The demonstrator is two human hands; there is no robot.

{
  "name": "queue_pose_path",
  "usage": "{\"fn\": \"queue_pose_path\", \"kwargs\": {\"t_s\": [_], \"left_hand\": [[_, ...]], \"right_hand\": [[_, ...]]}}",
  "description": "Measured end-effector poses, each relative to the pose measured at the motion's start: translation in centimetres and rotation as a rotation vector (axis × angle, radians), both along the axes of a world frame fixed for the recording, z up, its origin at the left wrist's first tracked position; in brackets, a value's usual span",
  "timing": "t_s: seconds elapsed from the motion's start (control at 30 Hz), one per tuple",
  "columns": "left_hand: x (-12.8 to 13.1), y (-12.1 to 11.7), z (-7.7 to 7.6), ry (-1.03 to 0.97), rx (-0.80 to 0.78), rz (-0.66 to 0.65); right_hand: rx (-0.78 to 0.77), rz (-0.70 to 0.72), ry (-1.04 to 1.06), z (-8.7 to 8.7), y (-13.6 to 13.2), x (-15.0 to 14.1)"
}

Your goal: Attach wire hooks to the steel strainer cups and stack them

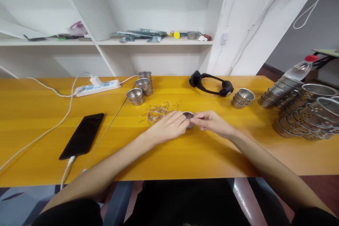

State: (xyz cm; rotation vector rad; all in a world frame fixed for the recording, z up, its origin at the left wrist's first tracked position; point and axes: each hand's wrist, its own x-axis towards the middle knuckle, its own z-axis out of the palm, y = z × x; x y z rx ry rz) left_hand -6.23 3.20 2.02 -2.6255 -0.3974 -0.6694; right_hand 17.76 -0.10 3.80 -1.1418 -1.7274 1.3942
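Note:
A small perforated metal cup (188, 115) is on the yellow tabletop between my two hands, partly hidden by them. My left hand (172, 126) is closed, its curled fingers gripping the cup's left side. On the other side, my right hand (210, 123) is pinched at the cup's right edge. Whatever lies between those fingertips is too small to make out. Just beyond my left hand lies a loose tangle of thin metal wires (158, 112).
Stacked perforated cups stand at the back (136, 95), at right (242, 99) and far right (293, 120), with a bottle (300, 70) lying among them. A black headband device (210, 82), phone (82, 136) and power strip (97, 87) with cables share the table (169, 159).

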Motion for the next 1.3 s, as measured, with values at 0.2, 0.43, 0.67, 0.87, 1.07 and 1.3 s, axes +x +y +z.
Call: {"fn": "queue_pose_path", "kwargs": {"t_s": [0.2,0.43,0.67,0.87,1.07,1.3], "left_hand": [[-0.1,-0.5,0.2,-0.04,0.178,-0.081],[-0.7,-0.1,-0.2,-0.098,0.074,-0.127],[-0.8,-0.1,-0.4,-0.257,0.038,-0.131],[-0.5,-0.3,-1.5,-0.487,-0.481,0.075],[0.6,-0.3,-4.0,-0.475,-0.755,0.06],[2.5,-0.1,-6.0,-0.567,-1.006,0.003]], "right_hand": [[-0.16,0.076,-0.003,0.7,-0.4,0.1],[-0.231,0.06,0.008,0.8,-0.5,-0.2],[-0.262,0.05,0.17,0.9,-0.7,-0.3],[-0.197,-0.039,0.312,1.2,-0.2,0.6],[-0.153,-0.136,0.384,0.8,0.1,0.9],[-0.179,-0.084,0.383,-0.2,0.1,0.2]]}}
